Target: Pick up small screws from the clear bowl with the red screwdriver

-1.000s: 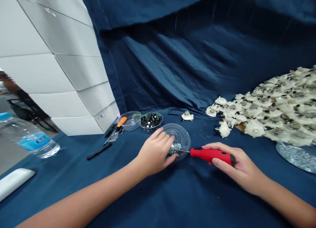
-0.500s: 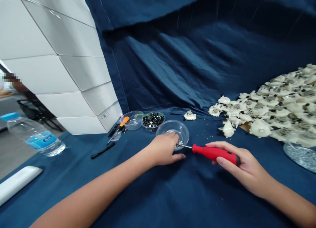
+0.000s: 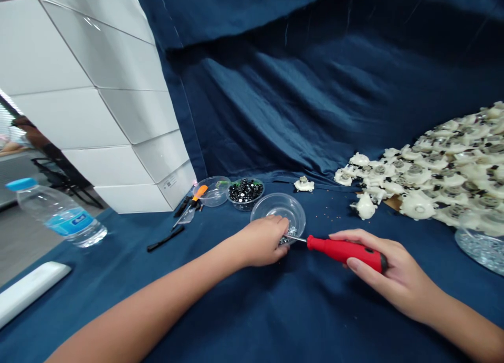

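Note:
My right hand [image 3: 397, 271] is wrapped round the red handle of a screwdriver [image 3: 342, 251], whose metal shaft points left. My left hand [image 3: 265, 241] is closed at the near rim of a clear plastic bowl [image 3: 297, 208], beside the screwdriver's tip. What its fingertips hold, if anything, is hidden behind the hand. Small silvery metal pieces [image 3: 290, 233], apparently screws, lie in the bowl, partly covered by my left hand.
Behind the bowl stands a tub of black pieces [image 3: 244, 191]. An orange-handled screwdriver [image 3: 200, 192] lies left. Cream plastic housings [image 3: 417, 204] are heaped at right, near a container of clear bits [image 3: 482, 247]. A water bottle [image 3: 65, 219] and white boxes [image 3: 129, 111] stand left.
My left hand's thumb has drawn in and its fingers have curled closed near the screwdriver tip. More of the silvery pieces show. My right hand still holds the screwdriver, shifted slightly.

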A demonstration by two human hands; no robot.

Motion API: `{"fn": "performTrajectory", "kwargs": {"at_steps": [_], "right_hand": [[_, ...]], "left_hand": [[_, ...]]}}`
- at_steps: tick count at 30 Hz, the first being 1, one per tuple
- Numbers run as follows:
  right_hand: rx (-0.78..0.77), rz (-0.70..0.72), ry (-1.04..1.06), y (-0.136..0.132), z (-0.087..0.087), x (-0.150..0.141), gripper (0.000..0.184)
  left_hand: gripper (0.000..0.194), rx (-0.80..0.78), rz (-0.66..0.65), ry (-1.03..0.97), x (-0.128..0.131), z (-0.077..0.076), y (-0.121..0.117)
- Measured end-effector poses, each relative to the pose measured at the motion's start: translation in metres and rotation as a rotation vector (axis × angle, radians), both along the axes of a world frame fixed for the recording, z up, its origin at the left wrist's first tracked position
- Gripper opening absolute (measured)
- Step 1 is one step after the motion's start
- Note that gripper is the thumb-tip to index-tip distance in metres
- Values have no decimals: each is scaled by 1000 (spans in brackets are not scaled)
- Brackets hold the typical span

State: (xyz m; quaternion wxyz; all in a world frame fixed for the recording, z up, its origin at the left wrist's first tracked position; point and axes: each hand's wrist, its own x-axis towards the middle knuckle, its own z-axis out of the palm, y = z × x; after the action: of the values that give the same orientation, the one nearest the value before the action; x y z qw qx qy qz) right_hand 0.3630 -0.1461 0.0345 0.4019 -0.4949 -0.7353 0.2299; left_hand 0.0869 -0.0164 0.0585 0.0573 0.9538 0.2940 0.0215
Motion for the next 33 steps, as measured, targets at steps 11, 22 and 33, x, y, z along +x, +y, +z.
{"fn": "performTrajectory", "kwargs": {"at_steps": [11,22,33], "right_hand": [[-13,-175,174,2,-1,9,31],[-67,-230,460,24,-15,29,34],[-129,-305,755,33,-11,27,31]], "left_hand": [[35,-151,-6,102,13,18,21],[78,-472,12,139,32,31,45],[61,-701,5,-82,21,34,74]]}}
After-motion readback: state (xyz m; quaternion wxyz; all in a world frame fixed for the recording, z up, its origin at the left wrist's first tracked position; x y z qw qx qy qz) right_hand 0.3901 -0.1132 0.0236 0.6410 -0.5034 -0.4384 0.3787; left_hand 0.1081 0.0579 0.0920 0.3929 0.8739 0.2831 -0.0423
